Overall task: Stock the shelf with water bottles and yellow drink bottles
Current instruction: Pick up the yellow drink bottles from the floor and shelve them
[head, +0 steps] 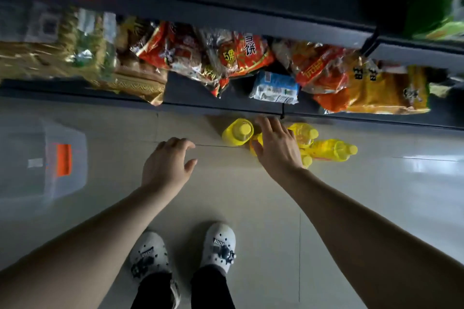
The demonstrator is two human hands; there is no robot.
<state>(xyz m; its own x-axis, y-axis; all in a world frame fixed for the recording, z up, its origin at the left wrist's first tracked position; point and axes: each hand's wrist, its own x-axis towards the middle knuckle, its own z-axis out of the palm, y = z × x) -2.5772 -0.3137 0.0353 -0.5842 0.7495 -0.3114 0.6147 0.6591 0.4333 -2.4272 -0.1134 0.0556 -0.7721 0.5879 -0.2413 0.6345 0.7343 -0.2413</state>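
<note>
Reaching down in the head view, you had your right hand spread and empty over the yellow drink bottles standing on the floor just before the shelf; your left hand hung relaxed, gripping nothing. Better to seize one bottle by its neck.

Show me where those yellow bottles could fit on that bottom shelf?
A bare patch of shelf lies between the gold packets and the blue-white packet. Elsewhere snack bags crowd it.
</note>
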